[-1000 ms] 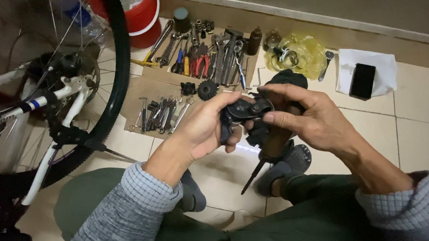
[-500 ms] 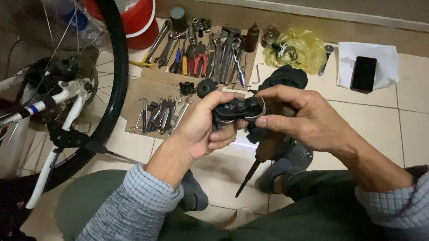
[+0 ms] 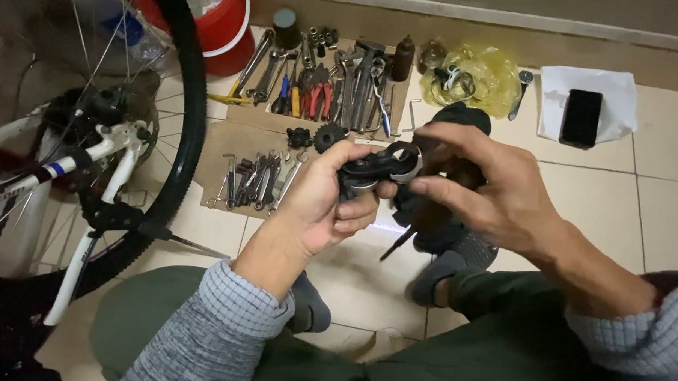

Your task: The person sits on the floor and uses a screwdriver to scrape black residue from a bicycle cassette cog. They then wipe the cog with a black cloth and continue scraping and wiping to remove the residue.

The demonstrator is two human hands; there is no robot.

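Nearest, grey knit sleeves and green trousers at the bottom edge. Left hand raised from the lower left, palm turned up and inward, fingers curled and thumb pressed around the left end of a small black and silver bicycle part, held in mid-air above the tiled floor. Right hand reaching in from the right, wrist bent, forefinger and thumb closing on the right end of the same part, remaining fingers loosely bent and slightly spread; a screwdriver slanting down beneath the palm, grip on it hidden. Below the hands, grey shoes on the tiles. Left, a black bicycle wheel with a white frame. Beyond the hands, a sheet of cardboard with hex keys, wrenches, pliers and a small black cog laid in rows. Farther, a red bucket, a yellow plastic bag, and a dark phone on a white cloth by the wall.
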